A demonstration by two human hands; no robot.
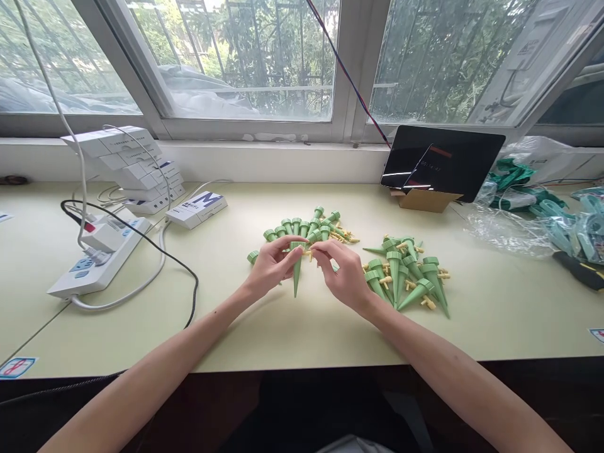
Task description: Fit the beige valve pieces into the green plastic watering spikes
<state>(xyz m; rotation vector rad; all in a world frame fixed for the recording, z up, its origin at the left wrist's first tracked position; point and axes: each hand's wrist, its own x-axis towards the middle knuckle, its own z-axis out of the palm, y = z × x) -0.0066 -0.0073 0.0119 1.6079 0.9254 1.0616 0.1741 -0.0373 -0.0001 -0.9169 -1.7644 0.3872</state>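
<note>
My left hand is closed around the wide top of a green plastic cone spike, whose tip points down toward me above the pale table. My right hand pinches a small yellow piece at the cone's top. Just behind my hands lies a row of several green cones with loose yellow pieces beside them. To the right of my right hand lies a pile of several green cones with yellow parts fitted.
A white power strip with plugs and a black cable lies at the left. Stacked white boxes and a flat box sit behind it. A dark tablet leans on a cardboard box, with plastic bags of teal parts at the right.
</note>
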